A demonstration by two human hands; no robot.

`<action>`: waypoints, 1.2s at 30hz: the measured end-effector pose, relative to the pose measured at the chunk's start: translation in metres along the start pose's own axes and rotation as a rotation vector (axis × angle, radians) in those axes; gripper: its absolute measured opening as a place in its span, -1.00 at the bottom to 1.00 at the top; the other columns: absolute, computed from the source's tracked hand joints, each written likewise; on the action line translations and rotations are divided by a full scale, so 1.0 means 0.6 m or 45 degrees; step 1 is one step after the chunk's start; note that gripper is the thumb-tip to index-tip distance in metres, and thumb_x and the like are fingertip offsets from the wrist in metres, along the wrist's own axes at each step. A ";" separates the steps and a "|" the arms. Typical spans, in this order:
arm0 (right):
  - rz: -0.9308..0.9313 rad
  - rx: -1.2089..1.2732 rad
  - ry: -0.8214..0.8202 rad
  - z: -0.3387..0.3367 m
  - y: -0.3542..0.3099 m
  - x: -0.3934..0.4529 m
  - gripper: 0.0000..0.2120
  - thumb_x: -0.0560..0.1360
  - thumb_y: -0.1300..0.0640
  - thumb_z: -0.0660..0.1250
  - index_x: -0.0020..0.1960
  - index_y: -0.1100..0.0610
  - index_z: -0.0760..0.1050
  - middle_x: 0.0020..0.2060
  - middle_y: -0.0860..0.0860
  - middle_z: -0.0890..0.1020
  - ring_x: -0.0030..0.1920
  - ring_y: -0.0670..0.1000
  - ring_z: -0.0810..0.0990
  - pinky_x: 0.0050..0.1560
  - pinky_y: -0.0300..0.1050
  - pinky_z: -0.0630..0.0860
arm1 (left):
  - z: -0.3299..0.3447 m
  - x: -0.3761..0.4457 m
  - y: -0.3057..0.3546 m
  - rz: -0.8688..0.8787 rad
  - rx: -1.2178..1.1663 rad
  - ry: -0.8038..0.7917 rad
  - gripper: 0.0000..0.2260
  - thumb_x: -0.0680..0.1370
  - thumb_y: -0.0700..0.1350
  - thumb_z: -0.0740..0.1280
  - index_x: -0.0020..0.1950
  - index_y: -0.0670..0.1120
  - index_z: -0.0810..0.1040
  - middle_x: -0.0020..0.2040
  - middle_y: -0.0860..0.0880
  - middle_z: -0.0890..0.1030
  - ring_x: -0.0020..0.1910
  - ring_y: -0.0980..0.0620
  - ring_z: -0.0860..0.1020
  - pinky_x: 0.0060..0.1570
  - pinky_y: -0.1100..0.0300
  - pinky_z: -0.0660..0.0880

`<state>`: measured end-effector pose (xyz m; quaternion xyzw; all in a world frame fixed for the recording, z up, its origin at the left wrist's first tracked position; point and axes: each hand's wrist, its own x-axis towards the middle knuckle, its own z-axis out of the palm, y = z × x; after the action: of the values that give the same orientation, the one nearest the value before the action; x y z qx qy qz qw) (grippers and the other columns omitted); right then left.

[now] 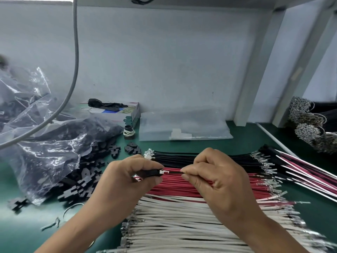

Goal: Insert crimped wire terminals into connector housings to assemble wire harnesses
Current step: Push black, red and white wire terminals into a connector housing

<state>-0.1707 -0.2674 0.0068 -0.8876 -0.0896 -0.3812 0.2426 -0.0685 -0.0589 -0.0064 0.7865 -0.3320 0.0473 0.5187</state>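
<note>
My left hand grips a black connector housing between thumb and fingers. My right hand pinches a black wire just behind its silver crimped terminal. The terminal's tip sits at the housing's opening. Both hands hover above rows of loose wires lying on the green bench: black wires farthest, red wires in the middle, white wires nearest me.
A clear plastic bag of black housings spills at the left, with loose housings beside it. A tissue box and a clear bag stand at the back. Finished red-white-black harnesses lie at the right.
</note>
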 end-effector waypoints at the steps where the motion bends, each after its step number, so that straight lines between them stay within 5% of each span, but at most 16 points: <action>1: 0.010 0.011 -0.003 -0.002 0.001 0.000 -0.89 0.49 0.01 0.43 -0.08 -0.01 0.72 -0.25 -0.17 0.52 -0.21 -0.09 0.54 -0.29 -0.15 0.50 | -0.001 -0.001 0.000 -0.001 -0.011 0.002 -0.73 0.35 -0.04 0.60 -0.02 0.25 0.73 -0.15 0.17 0.72 -0.17 0.14 0.67 -0.19 0.42 0.52; 6: 0.036 0.013 -0.089 -0.007 0.008 0.003 -0.89 0.48 -0.02 0.43 -0.09 -0.05 0.72 -0.24 -0.16 0.52 -0.20 -0.09 0.55 -0.27 -0.13 0.52 | 0.001 0.000 0.000 0.043 -0.027 0.001 -0.82 0.31 0.06 0.54 -0.10 0.25 0.74 -0.15 0.13 0.71 -0.19 0.08 0.68 -0.22 0.32 0.58; 16: 0.053 0.098 -0.229 -0.005 0.007 0.002 -0.90 0.48 -0.04 0.43 -0.09 -0.07 0.71 -0.24 -0.16 0.51 -0.19 -0.08 0.54 -0.24 -0.13 0.49 | -0.001 -0.006 0.007 0.107 0.125 -0.167 -0.78 0.36 0.08 0.52 -0.01 0.25 0.73 -0.14 0.14 0.65 -0.21 0.11 0.62 -0.26 0.45 0.44; 20: 0.139 0.224 -0.281 0.008 0.004 -0.004 -0.91 0.49 -0.01 0.44 -0.10 -0.03 0.71 -0.23 -0.15 0.52 -0.18 -0.06 0.55 -0.22 -0.22 0.44 | 0.005 -0.006 0.010 0.095 0.057 -0.155 -0.80 0.37 -0.05 0.60 -0.08 0.22 0.76 -0.17 0.12 0.66 -0.23 0.08 0.63 -0.25 0.39 0.48; 28: 0.080 0.106 -0.185 0.018 -0.003 0.003 -0.87 0.54 0.01 0.39 -0.12 0.02 0.66 -0.22 -0.19 0.51 -0.18 -0.12 0.53 -0.18 -0.25 0.44 | 0.008 -0.007 0.011 0.025 -0.137 -0.061 -0.84 0.33 0.03 0.56 -0.12 0.21 0.76 -0.23 0.02 0.69 -0.30 0.08 0.61 -0.27 0.20 0.56; 36: -0.072 -0.037 -0.139 0.030 -0.017 0.008 -0.87 0.55 0.06 0.39 -0.13 0.07 0.64 -0.22 -0.16 0.49 -0.20 -0.14 0.46 -0.21 -0.24 0.45 | 0.007 -0.009 0.012 0.067 -0.047 -0.062 -0.84 0.36 0.04 0.53 -0.09 0.23 0.76 -0.21 0.04 0.68 -0.30 0.10 0.61 -0.30 0.35 0.51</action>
<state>-0.1594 -0.2496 0.0032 -0.9076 -0.1220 -0.3402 0.2135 -0.0778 -0.0619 -0.0050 0.7686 -0.3660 0.0354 0.5234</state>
